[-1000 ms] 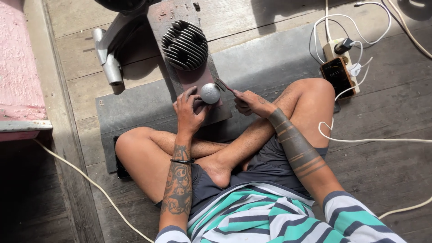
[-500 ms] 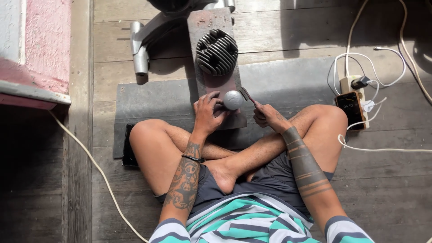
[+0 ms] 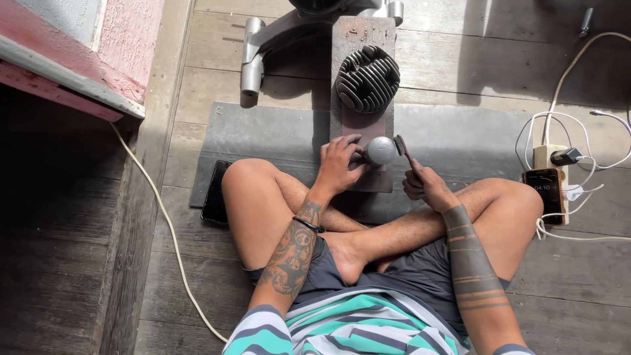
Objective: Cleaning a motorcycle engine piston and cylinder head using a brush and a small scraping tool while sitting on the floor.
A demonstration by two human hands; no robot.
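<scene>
Left hand (image 3: 338, 164) grips one round grey metal part (image 3: 380, 150) at the wooden block's (image 3: 363, 26) near edge; right hand (image 3: 424, 186) clamps one brush (image 3: 402, 150) against it.

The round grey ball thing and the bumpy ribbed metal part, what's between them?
In the head view, only a bare stretch of the brown wooden block lies between the grey ball and the ribbed metal part.
</scene>
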